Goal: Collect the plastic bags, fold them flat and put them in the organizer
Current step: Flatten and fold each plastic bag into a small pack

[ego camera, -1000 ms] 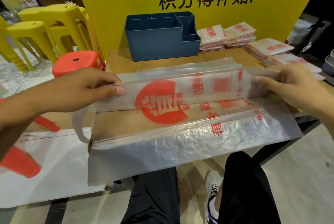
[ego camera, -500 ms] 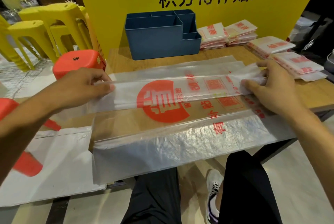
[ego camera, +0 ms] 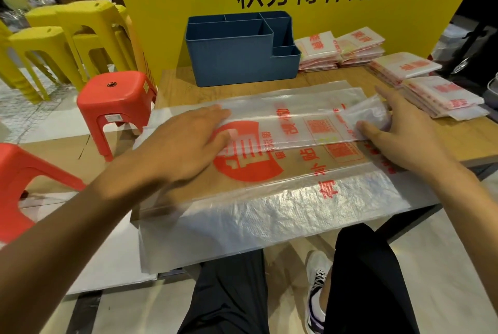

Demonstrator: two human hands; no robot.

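A clear plastic bag with red print lies spread across the wooden table, its near edge hanging over the front. Its far long edge is folded toward me into a strip. My left hand lies flat with straight fingers, pressing the strip's left part over the red round logo. My right hand holds the strip's right end, thumb under a bunched bit of film and fingers over it. The blue organizer stands at the back of the table, with nothing visible in its compartments.
Stacks of folded bags sit right of the organizer, with more along the table's right side. A red stool and yellow stools stand to the left. A yellow sign board rises behind. My knees are under the front edge.
Both hands have lowered the folded strip onto the bag. My left hand slid right onto the logo and now presses flat. My right hand moved inward along the strip's right end.
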